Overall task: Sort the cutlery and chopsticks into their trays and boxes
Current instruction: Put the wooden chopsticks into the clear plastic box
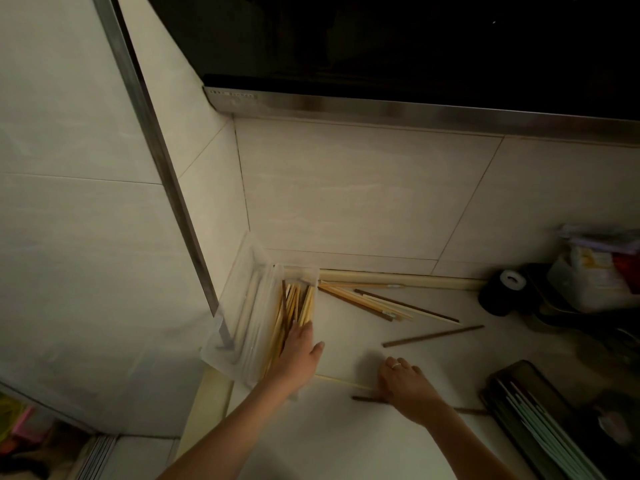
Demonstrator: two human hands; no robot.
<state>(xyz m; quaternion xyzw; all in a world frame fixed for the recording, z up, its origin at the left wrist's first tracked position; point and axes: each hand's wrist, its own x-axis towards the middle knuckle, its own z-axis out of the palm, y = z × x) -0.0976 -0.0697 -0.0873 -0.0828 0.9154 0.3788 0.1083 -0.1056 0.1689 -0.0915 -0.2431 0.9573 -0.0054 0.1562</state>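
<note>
Left hand point(298, 355): laid palm-down over the near ends of the pale chopsticks in the clear box, fingers fairly straight, thumb spread to the right; whether anything is pinched beneath cannot be told
Right hand point(407, 386): pressed flat on the counter point(346, 438), fingers loosely bent, a ring worn on one; a dark chopstick point(367, 399) and a pale chopstick point(346, 382) are seen running under the fingers; a grip cannot be confirmed
Clear box point(256, 320): set in the corner by the wall, directly under the left fingers; two compartments, the one at the fingertips filled with a bundle of pale chopsticks point(294, 306)
Loose pile point(374, 301): mixed pale and dark sticks, well beyond the right fingertips, against the wall edge
Single dark stick point(433, 336): lying apart, just beyond the right fingertips
Dark tray point(498, 382): to the right of the right hand, already holding long pale items
Progress: judged roughly midway; much is boxed, the loose pile, the single stick and the two under the right hand remain unsorted
</note>
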